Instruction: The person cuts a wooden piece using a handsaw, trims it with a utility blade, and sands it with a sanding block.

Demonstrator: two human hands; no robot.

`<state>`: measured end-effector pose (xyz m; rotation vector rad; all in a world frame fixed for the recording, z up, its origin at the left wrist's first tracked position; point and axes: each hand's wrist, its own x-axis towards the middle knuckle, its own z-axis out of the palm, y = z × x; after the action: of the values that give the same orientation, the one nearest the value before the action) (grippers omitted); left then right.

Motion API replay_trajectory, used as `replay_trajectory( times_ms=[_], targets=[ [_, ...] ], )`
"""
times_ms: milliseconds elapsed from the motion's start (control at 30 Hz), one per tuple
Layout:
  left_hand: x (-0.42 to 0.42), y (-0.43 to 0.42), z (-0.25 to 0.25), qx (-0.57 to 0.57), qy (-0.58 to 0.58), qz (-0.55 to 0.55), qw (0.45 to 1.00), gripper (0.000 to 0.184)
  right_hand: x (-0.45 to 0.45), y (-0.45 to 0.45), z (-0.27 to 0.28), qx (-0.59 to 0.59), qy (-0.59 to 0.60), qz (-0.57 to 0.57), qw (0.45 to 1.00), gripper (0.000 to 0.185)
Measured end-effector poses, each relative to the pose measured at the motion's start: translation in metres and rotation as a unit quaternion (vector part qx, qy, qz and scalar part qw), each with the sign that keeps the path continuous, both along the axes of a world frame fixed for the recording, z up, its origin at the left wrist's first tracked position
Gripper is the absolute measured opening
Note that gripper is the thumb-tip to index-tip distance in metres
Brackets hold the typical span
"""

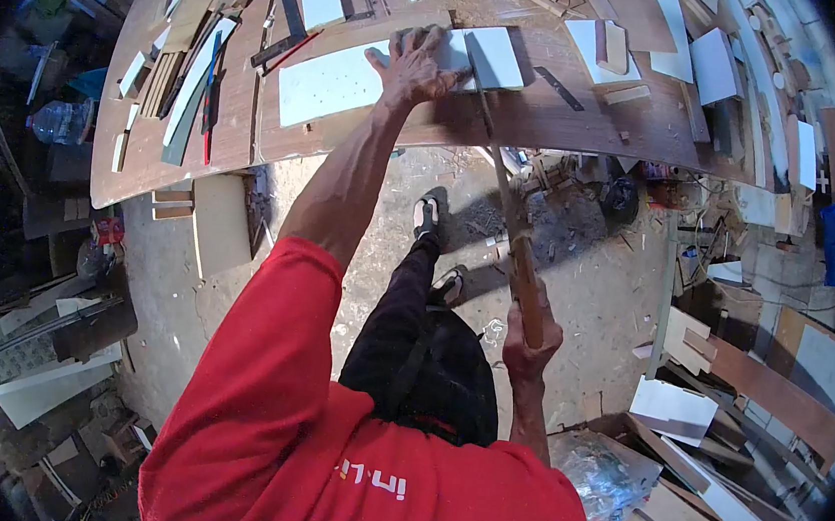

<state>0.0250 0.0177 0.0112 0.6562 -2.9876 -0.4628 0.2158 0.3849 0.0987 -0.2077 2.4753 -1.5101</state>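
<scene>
A white board [329, 83] lies along the front edge of the wooden worktable. Pressed flat on it, fingers spread, is my left hand [418, 68]. My right hand [532, 344] is wrapped around the handle end of a long handsaw [506, 194], low beside my body. The saw slants up and away, and its far end lies across the board just right of my left hand. A dark line runs across the board where the blade meets it. How deep the blade sits I cannot tell.
Left of the board lie a red pencil-like stick [292, 53], a black square [282, 21] and stacked wood strips [163, 83]. A dark metal strip [559, 88] is to its right. Offcuts [674, 410] and a clear plastic bag [598, 476] crowd the floor at right.
</scene>
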Motion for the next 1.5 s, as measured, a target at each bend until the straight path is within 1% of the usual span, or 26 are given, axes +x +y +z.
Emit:
replay_trajectory(
  times_ms=[67,133,233,300,333,400,433,567,633,700,767,800,867,900,933,967,1033,1067,1100,1200,1233,1300,1333,1367,1433,1500],
  targets=[
    [-0.007,-0.007,0.011,0.01,0.0,-0.011,1.0,0.083,0.002,0.004,-0.014,0.005,0.076,0.007,0.997,0.046],
    [-0.003,-0.002,0.01,-0.002,-0.034,-0.011,0.999,0.08,0.012,0.009,-0.007,0.008,0.06,0.003,0.998,0.046],
    [-0.002,-0.001,0.006,-0.051,-0.008,-0.021,0.998,0.083,0.004,0.004,-0.005,-0.003,0.082,0.009,0.997,0.046],
    [-0.004,-0.001,0.006,-0.032,-0.023,-0.006,0.999,0.082,0.002,0.0,0.005,-0.003,-0.043,-0.01,0.999,0.042],
    [-0.005,-0.002,0.008,-0.01,-0.038,0.008,0.999,0.081,0.005,-0.001,0.002,-0.004,-0.042,-0.011,0.999,0.042],
    [-0.001,0.001,0.007,0.005,-0.03,0.005,1.0,0.083,0.017,0.006,-0.006,-0.038,0.057,-0.024,0.997,0.039],
    [-0.002,0.0,0.008,0.014,-0.017,0.001,1.0,0.084,0.016,0.006,-0.006,-0.038,0.059,-0.023,0.997,0.039],
    [-0.005,-0.003,0.01,0.006,-0.009,0.002,1.0,0.086,0.017,0.005,-0.004,-0.022,0.016,-0.022,0.999,0.042],
    [-0.003,0.001,0.012,0.002,-0.037,0.003,0.999,0.087,0.018,0.008,-0.002,-0.006,-0.008,-0.021,1.0,0.043],
    [-0.004,0.001,0.013,-0.003,-0.038,0.007,0.999,0.087,0.01,0.005,-0.007,-0.015,0.015,-0.023,1.0,0.043],
    [-0.003,0.0,0.008,0.016,0.003,0.004,1.0,0.091,-0.002,-0.002,-0.008,0.018,-0.098,-0.002,0.995,0.045],
    [-0.004,-0.001,0.012,0.012,0.005,0.003,1.0,0.091,0.0,-0.004,-0.011,-0.006,-0.021,-0.003,1.0,0.044],
    [-0.002,0.004,0.015,0.011,-0.019,0.008,1.0,0.082,0.018,0.006,-0.012,-0.002,-0.008,-0.016,1.0,0.043],
    [-0.005,0.001,0.012,0.012,-0.016,0.011,1.0,0.082,0.017,0.005,-0.007,0.001,0.008,-0.025,1.0,0.042],
    [-0.003,0.001,0.008,0.007,-0.01,0.012,1.0,0.089,0.013,0.003,-0.001,-0.011,0.011,-0.017,1.0,0.042],
    [-0.004,0.0,0.004,0.0,-0.001,0.009,1.0,0.098,0.005,0.0,-0.005,-0.01,0.011,-0.018,1.0,0.042],
    [0.0,0.004,0.003,0.006,-0.004,0.008,1.0,0.097,-0.004,0.0,-0.012,0.008,-0.084,-0.007,0.996,0.043],
    [-0.004,0.0,0.006,0.006,-0.001,0.005,1.0,0.097,-0.002,-0.001,-0.011,0.009,-0.032,-0.005,0.999,0.042],
    [-0.007,-0.003,0.006,0.003,0.001,0.004,1.0,0.097,0.004,-0.001,-0.012,0.007,-0.03,-0.007,0.999,0.042],
    [-0.003,-0.002,-0.002,-0.003,-0.004,0.004,1.0,0.097,0.009,0.001,-0.02,-0.026,0.112,-0.021,0.993,0.039],
    [-0.004,-0.002,-0.001,0.001,0.006,0.003,1.0,0.097,0.003,0.0,-0.022,-0.026,0.113,-0.021,0.993,0.039],
    [0.0,0.0,-0.003,0.006,0.013,0.0,1.0,0.097,0.0,0.0,-0.02,-0.001,-0.028,-0.007,1.0,0.042],
    [-0.005,-0.004,-0.001,0.001,0.019,-0.005,1.0,0.097,0.002,0.002,-0.024,-0.005,0.031,-0.006,0.999,0.041],
    [-0.005,-0.005,-0.003,0.0,0.02,-0.008,1.0,0.097,0.009,0.005,-0.024,-0.004,0.03,-0.008,1.0,0.041],
    [-0.007,-0.004,0.0,0.001,0.017,-0.002,1.0,0.097,0.012,0.005,-0.016,-0.009,0.093,-0.021,0.995,0.04],
    [-0.004,-0.003,0.0,0.005,0.014,-0.005,1.0,0.096,0.003,0.005,-0.017,-0.015,0.054,-0.009,0.998,0.042]
  ],
)
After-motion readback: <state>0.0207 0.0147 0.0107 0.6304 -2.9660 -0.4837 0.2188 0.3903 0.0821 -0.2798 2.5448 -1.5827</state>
